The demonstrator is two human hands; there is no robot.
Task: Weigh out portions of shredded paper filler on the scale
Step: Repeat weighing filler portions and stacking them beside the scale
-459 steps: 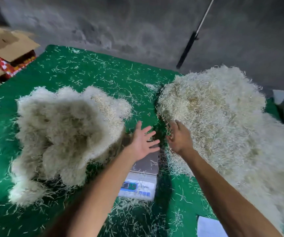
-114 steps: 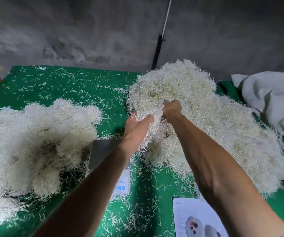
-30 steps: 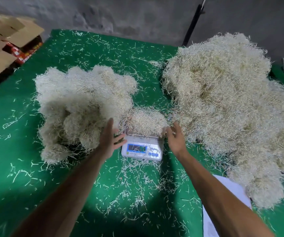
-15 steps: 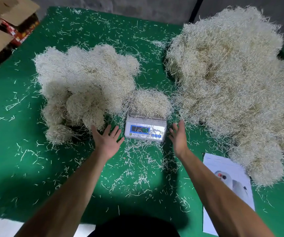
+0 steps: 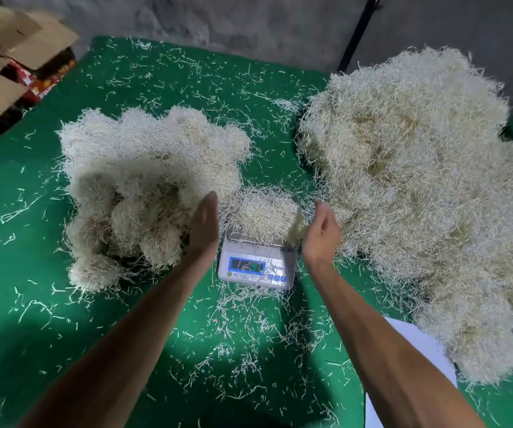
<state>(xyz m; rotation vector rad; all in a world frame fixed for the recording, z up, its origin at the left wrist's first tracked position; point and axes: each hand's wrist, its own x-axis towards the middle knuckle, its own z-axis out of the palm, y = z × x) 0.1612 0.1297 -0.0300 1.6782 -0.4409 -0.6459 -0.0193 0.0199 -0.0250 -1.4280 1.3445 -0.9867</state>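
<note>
Green table (image 5: 162, 72) lay littered with shreds; a small paper portion (image 5: 262, 213) sat on the scale (image 5: 256, 267) (display unreadable). Both hands, left (image 5: 204, 225) and right (image 5: 321, 231), flanked it, fingers relaxed, holding nothing. Neighbouring heaps touching the portion could falsify its weight.

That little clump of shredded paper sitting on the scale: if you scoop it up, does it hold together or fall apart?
The clump would probably lift mostly as one springy tangle, since its strands interlock. It likely sheds bits: loose strands litter the green mat around the scale. It looks very light for its bulk.
</note>
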